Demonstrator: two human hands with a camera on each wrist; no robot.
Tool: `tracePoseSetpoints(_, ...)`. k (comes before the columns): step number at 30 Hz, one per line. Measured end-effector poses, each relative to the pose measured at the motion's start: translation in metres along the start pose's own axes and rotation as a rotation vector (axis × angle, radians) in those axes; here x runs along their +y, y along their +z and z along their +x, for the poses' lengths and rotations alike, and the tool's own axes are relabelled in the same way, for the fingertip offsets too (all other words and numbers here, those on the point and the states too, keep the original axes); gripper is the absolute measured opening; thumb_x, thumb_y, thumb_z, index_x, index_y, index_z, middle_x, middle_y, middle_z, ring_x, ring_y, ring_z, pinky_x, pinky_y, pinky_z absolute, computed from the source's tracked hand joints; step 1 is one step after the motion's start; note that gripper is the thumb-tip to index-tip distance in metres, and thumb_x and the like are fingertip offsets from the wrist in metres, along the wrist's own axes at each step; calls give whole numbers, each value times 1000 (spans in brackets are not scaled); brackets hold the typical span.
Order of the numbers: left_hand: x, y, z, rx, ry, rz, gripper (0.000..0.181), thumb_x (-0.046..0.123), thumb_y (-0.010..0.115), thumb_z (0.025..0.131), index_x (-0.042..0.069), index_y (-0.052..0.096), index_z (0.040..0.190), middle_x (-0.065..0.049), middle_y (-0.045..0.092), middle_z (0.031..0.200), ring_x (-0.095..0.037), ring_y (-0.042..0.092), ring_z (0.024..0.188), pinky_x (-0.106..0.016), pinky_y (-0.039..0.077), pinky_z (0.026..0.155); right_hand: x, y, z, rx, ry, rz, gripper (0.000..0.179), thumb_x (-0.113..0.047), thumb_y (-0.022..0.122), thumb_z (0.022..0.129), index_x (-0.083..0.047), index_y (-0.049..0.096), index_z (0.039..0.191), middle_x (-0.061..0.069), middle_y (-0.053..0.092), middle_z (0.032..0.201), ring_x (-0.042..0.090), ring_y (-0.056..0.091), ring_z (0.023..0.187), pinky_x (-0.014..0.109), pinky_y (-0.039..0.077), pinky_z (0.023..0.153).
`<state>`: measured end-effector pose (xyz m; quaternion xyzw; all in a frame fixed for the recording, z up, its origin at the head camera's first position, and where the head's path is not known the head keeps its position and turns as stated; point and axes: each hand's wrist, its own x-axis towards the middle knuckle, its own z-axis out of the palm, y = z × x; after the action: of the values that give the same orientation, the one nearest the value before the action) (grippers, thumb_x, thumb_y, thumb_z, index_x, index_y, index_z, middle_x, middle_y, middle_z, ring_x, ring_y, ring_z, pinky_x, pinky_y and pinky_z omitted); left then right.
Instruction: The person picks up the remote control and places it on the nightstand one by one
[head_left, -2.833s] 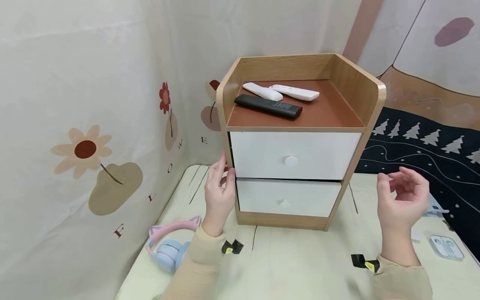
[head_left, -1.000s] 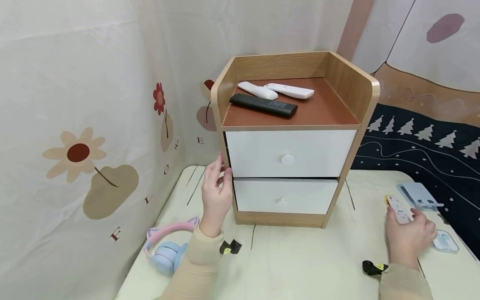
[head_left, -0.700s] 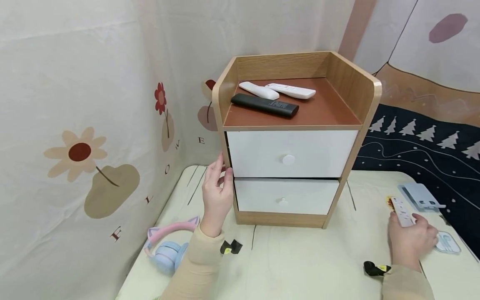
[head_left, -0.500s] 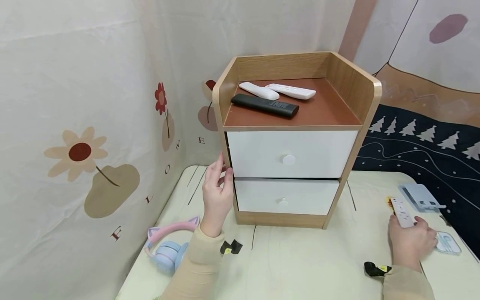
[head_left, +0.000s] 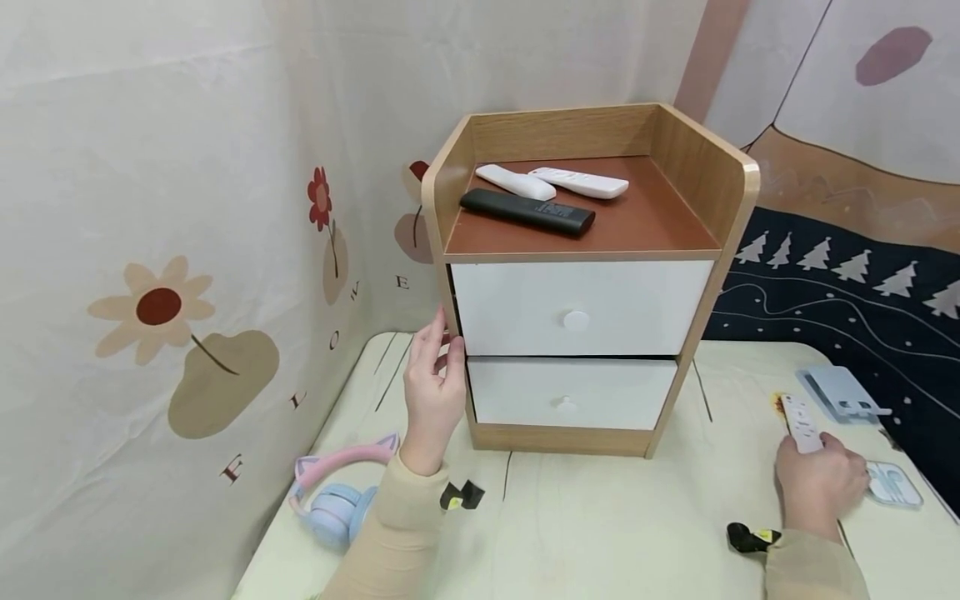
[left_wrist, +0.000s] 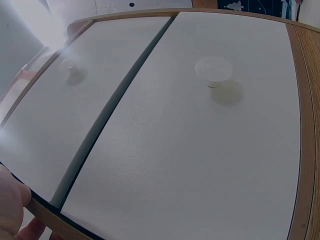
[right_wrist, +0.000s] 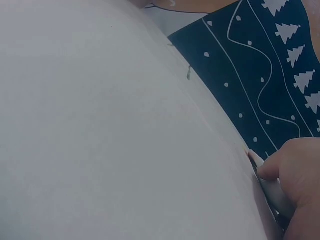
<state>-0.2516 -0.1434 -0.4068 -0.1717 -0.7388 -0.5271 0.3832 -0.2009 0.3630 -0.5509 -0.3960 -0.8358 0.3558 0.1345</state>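
My left hand (head_left: 435,387) rests against the left side of a small wooden cabinet (head_left: 562,438), fingers fairly straight along the panel. Its thumb (left_wrist: 22,194) lies at the front edge in the left wrist view. Two white drawers with round knobs, the upper drawer (head_left: 517,308) and the lower drawer (head_left: 517,396), are pushed in. On the table at the right, my right hand (head_left: 821,483) grips a white remote control (head_left: 801,423) between thumb and fingers. The right wrist view shows that remote edge-on, low over the tabletop, partly hidden by the hand.
A black remote (head_left: 527,212) and two white remotes, one plain (head_left: 517,181) and one with buttons (head_left: 581,182), lie on the cabinet top. Cat-ear headphones (head_left: 333,508) lie at left. A light-blue phone-like item (head_left: 843,392) and cased earphones (head_left: 894,483) lie at right.
My right hand has come down from the air beside the cabinet to the table and taken hold of the white remote. Lately it has barely moved. My left hand stays at the cabinet's side.
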Motion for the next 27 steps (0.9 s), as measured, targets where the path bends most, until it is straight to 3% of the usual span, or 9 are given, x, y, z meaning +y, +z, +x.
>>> tracePoseSetpoints(4, -1, 0, 0, 9, 11, 1, 53, 1, 63, 109, 3, 54, 161, -23, 67, 132, -32, 71, 115, -21, 61, 89, -3, 2, -1, 15, -10, 12, 74, -33, 53, 105, 11, 38, 162, 49, 34, 159, 63, 30, 150, 66, 25, 125)
tracePoseSetpoints(11, 0, -1, -1, 15, -2, -13, 55, 2, 65, 108, 5, 54, 162, -24, 66, 133, -34, 72, 115, -10, 56, 92, -6, 2, 0, -26, 11, 37, 77, -37, 51, 107, 8, 33, 167, 47, 29, 162, 61, 30, 150, 67, 26, 125)
tracePoseSetpoints(27, 0, 0, -1, 5, 4, -7, 55, 2, 65, 108, 6, 53, 162, -25, 66, 133, -33, 71, 116, -9, 55, 91, -14, 4, -4, 38, -66, 180, 76, -39, 57, 107, 3, 38, 167, 43, 32, 163, 59, 34, 150, 66, 29, 126)
